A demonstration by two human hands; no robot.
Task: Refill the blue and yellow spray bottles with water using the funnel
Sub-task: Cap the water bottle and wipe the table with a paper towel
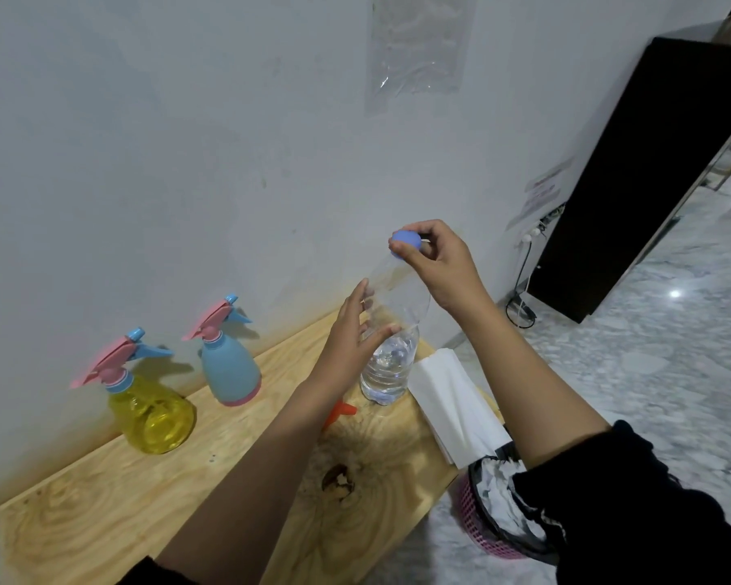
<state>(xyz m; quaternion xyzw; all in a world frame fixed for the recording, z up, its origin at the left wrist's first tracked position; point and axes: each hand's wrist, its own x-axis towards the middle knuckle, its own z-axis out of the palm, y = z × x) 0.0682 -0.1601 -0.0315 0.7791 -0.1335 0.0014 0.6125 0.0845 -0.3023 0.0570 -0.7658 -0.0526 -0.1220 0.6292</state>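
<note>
A clear plastic water bottle [391, 365], roughly a third full, stands on the wooden table [144, 491]. My left hand [355, 327] wraps its middle. My right hand [433, 259] pinches the bottle's blue cap [402, 243] at the top. The blue spray bottle [228, 369] and the yellow spray bottle [153, 415], both with pink and blue trigger heads on, stand to the left near the wall. An orange funnel [339, 411] lies on the table, mostly hidden behind my left forearm.
White folded paper towels [448, 394] lie at the table's right end. A pink bin [494, 513] with a black liner and crumpled paper stands on the marble floor below. A black cabinet [634, 175] stands at the right by the wall.
</note>
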